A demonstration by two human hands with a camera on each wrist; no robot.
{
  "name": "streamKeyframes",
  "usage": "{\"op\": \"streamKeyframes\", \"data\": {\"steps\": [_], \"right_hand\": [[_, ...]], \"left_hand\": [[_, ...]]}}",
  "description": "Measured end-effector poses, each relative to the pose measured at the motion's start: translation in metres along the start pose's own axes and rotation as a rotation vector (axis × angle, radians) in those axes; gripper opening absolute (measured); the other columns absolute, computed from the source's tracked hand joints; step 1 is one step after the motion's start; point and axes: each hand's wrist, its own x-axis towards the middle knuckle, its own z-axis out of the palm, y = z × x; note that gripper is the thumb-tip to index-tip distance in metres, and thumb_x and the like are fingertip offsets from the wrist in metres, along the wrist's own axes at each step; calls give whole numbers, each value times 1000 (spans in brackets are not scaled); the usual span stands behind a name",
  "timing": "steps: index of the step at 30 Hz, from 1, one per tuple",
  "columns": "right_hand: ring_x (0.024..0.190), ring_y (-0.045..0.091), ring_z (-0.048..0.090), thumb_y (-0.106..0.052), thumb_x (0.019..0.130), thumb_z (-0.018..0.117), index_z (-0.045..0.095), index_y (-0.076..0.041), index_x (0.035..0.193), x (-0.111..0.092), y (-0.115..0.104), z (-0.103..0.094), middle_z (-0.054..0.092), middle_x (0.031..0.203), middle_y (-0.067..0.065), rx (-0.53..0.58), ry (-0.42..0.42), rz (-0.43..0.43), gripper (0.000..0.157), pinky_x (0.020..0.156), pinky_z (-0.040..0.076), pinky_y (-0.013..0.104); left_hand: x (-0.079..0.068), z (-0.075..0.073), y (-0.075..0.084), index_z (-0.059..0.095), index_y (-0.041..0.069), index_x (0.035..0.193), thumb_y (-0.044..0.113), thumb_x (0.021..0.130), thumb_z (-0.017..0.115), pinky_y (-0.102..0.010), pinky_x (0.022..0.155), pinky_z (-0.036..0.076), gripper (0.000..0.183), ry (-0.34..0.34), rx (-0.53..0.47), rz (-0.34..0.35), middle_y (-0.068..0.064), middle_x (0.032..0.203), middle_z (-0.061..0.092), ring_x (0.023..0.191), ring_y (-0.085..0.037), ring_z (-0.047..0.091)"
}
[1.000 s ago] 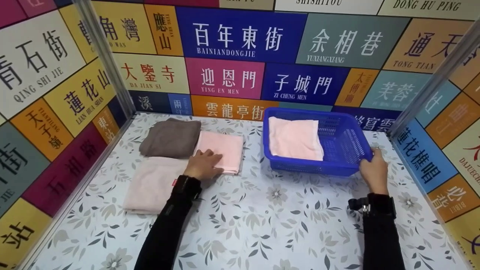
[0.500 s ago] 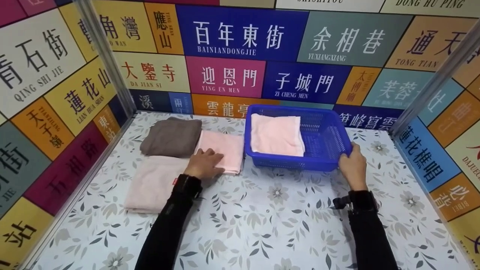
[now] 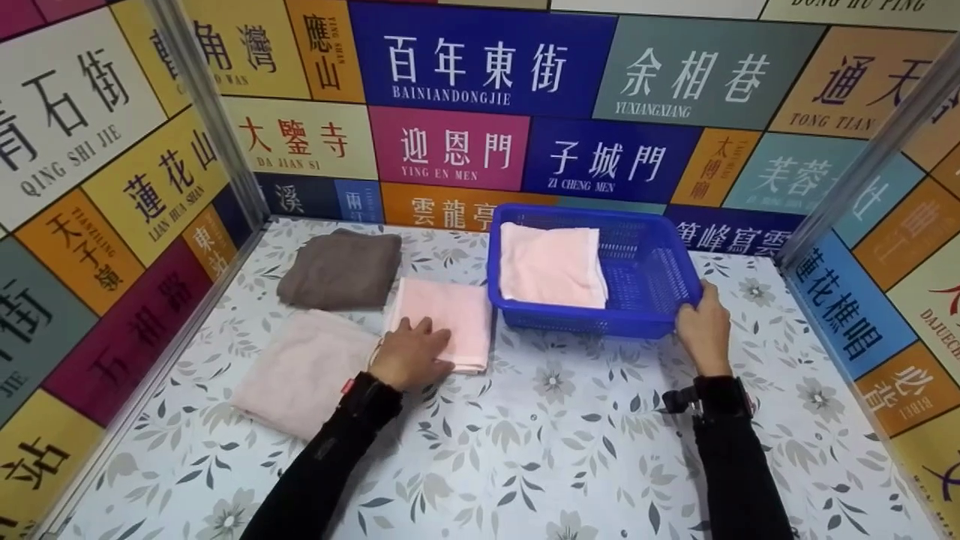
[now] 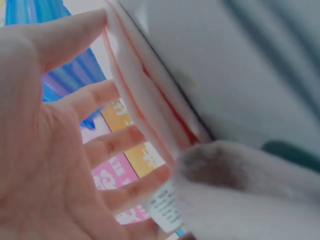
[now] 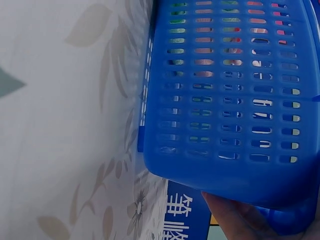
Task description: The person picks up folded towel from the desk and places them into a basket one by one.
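My left hand (image 3: 411,354) rests on a small folded pink towel (image 3: 465,315), with its fingers spread over the left part. Seen in the left wrist view, fairly straight fingers (image 4: 112,145) touch the towel's layered folded edge (image 4: 135,95). On the right, my right hand (image 3: 705,330) grips the right end of a blue plastic basket (image 3: 585,322). Its fingers curl at the basket's rim in the right wrist view, partly hidden there by the slotted wall (image 5: 215,172). Another folded pink towel (image 3: 551,266) lies in the basket's left half.
A folded grey-brown towel (image 3: 341,268) lies at the back left. In front of it is a larger pale pink towel (image 3: 300,367) with a red tag, partly under my left forearm. Sign-covered panels (image 3: 480,67) wall the flowered tabletop (image 3: 555,450) at the back and sides.
The basket moved left with my right hand, up beside the pink towel, then stopped. My left hand has slid that towel slightly toward me; the pale pink towel has turned a little.
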Motion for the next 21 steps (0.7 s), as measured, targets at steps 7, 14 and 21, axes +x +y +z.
{"op": "streamKeyframes", "data": {"steps": [7,14,21], "right_hand": [[138,54,46,-8,97,37,30,4,158,2,1,-2,46,151,36,6,11,18,63,117,35,62],[138,53,47,-9,98,38,29,2,159,2,-1,-1,46,152,35,18,11,28,63,118,35,62],[137,53,48,-9,99,39,28,1,160,0,-1,-1,47,151,35,26,-12,31,63,117,35,62]], "left_hand": [[-19,3,19,61,12,142,46,95,70,-63,89,53,59,11,23,5,-20,138,59,118,-49,54],[-46,6,30,63,6,135,42,94,73,-60,79,55,56,71,54,72,-20,130,62,110,-48,57],[-65,6,37,62,6,137,43,90,77,-52,74,58,62,16,138,126,-19,127,63,105,-44,59]]}}
